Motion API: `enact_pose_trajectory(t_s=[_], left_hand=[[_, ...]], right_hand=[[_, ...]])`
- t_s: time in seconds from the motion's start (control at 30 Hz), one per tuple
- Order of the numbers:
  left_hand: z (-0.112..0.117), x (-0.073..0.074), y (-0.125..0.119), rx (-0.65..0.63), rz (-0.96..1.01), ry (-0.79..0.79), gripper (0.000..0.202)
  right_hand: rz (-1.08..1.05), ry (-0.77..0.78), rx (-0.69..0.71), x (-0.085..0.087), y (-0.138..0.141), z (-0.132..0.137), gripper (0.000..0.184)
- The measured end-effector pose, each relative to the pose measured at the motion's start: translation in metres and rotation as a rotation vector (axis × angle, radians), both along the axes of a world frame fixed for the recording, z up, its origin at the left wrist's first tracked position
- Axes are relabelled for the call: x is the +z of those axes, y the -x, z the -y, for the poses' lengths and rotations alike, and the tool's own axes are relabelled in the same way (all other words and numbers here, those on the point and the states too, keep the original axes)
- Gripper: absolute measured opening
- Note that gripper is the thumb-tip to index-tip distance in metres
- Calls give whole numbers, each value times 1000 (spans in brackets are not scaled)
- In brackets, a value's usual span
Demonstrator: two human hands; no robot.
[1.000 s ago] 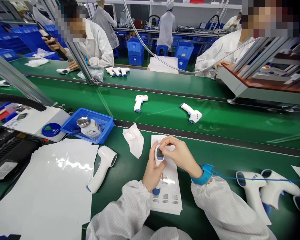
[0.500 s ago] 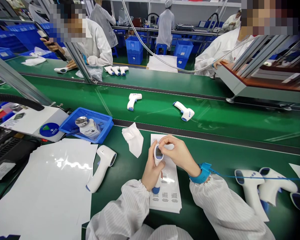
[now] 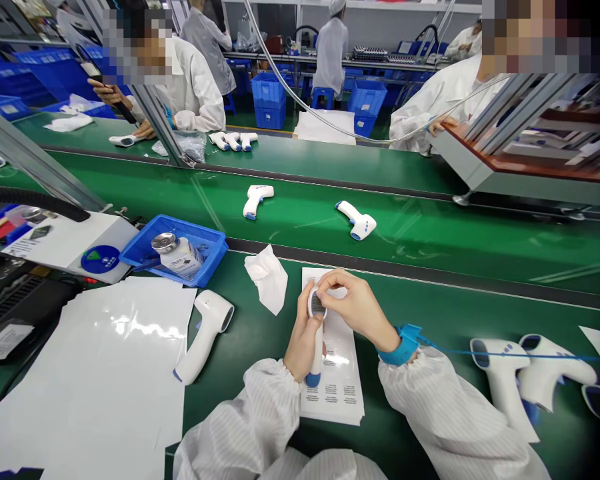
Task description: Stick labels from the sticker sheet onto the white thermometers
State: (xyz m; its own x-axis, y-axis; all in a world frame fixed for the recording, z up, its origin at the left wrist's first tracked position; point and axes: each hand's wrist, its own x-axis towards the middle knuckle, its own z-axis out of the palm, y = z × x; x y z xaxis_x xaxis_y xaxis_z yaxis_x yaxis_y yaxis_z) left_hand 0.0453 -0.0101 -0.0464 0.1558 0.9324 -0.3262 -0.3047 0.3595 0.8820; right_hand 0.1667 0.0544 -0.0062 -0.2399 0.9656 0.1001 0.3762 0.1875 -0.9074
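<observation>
My left hand is wrapped round a white and blue infrared thermometer, its dark oval screen facing up and its blue-tipped handle toward me. The fingertips of my right hand are pinched at the screen's upper edge; whatever they hold is too small to make out. Beneath both hands lies a stack of label sheets with small printed text. A blue wrist strap with a cord sits on my right wrist. Left of my hands, another thermometer rests partly on a large white sheet.
A crumpled white wipe lies by a blue tray holding a metal-capped bottle. Two thermometers ride the green conveyor belt. Several more thermometers lie at right. Across the belt, co-workers in white coats sit.
The two thermometers on the belt have shifted slightly left. My left thumb has moved up a little toward the screen's lower edge; my right hand stays at its upper edge.
</observation>
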Motion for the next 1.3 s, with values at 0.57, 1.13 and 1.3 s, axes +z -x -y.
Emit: enact_pose_trajectory(t_s=[0.57, 1.13, 1.3], left_hand=[[0, 0, 0, -8, -13, -2, 63], [13, 45, 1, 91, 404, -148, 84], [15, 57, 0, 134, 199, -36, 72]], right_hand=[[36, -106, 48, -19, -6, 1, 12], [-241, 536, 185, 9, 1, 78, 62], [-149, 487, 184, 11, 5, 82, 70]])
